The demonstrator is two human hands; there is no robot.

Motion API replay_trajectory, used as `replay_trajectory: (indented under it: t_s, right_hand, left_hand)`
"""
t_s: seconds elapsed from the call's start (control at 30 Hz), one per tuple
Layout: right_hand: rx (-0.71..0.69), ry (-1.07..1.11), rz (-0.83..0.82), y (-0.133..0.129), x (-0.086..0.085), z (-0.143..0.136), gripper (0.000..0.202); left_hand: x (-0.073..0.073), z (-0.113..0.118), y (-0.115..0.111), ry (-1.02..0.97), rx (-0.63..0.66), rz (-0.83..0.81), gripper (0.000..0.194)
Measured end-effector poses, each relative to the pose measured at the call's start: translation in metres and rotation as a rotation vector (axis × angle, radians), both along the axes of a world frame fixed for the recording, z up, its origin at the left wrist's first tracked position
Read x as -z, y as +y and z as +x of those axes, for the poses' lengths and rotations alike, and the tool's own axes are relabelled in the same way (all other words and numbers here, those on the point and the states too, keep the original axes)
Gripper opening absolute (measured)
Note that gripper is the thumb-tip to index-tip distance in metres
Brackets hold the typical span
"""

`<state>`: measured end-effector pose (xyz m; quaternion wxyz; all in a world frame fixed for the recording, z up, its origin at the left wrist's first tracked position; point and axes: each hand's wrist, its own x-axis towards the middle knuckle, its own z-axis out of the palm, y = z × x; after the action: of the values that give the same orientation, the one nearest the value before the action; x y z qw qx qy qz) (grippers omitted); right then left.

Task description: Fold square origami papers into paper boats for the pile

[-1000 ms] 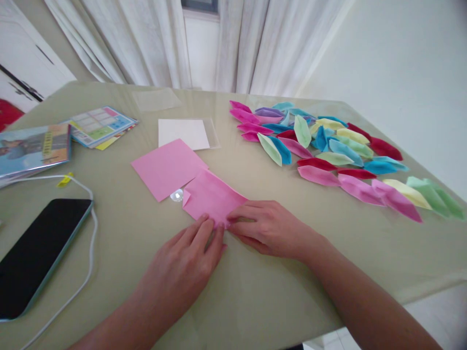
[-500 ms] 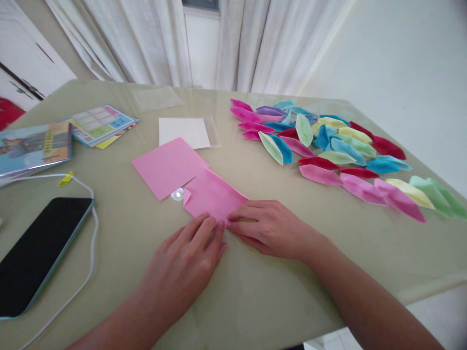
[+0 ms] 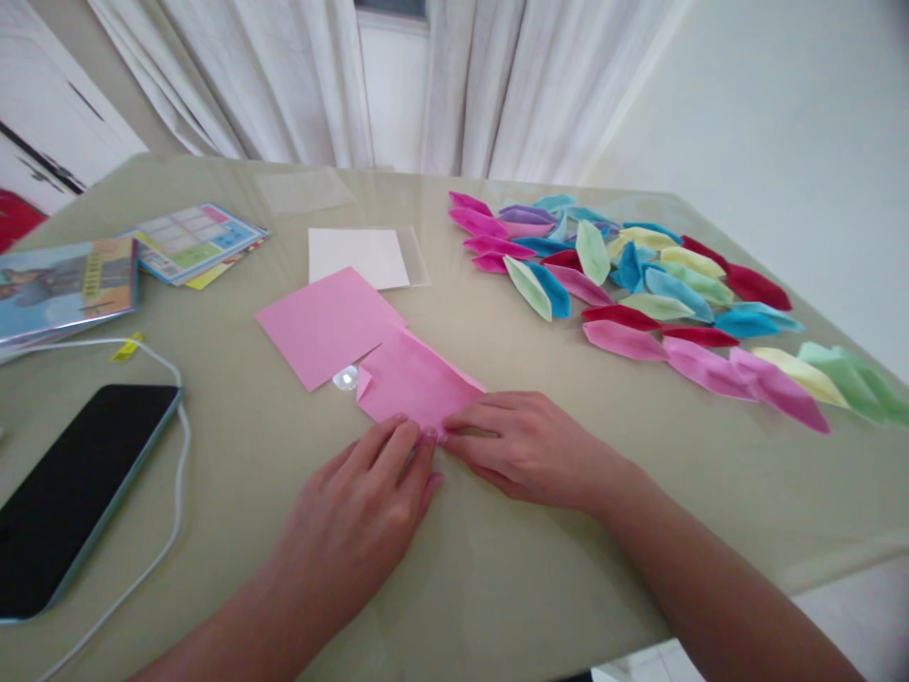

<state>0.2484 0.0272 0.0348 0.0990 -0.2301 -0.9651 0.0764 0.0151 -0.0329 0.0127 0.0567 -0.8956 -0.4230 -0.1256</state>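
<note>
A pink paper sheet (image 3: 418, 379) with a small folded flap at its left corner lies on the table in front of me. The fingers of my left hand (image 3: 373, 493) are closed on its near edge. Right beside them, the fingertips of my right hand (image 3: 522, 443) pinch the paper's near right corner. The fingertips of both hands nearly touch, and they cover that part of the edge. Another flat pink square (image 3: 327, 327) lies behind to the left, its right corner against the folded sheet. A small round shiny disc (image 3: 346, 379) sits between them.
Many colourful folded paper pieces (image 3: 668, 275) spread over the right side of the table (image 3: 497, 587). White paper (image 3: 355, 258) in a clear sleeve lies behind the pink square. At the left are a phone (image 3: 85, 493), a white cable (image 3: 183, 474), a booklet (image 3: 71, 289) and printed cards (image 3: 203, 242).
</note>
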Motion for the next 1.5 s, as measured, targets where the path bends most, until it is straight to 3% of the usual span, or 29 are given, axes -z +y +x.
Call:
replay_trajectory:
  t_s: [1.17,1.5]
  right_hand:
    - [0.078,-0.082,-0.134,-0.008,-0.011,-0.005,0.033]
    - [0.101,-0.054,-0.142,-0.009,-0.009,-0.004,0.023]
  left_hand:
    - [-0.001,-0.003,0.003,-0.001,0.017,-0.053,0.025]
    - [-0.005,-0.019,0.013,0.033,0.138,-0.007,0.032]
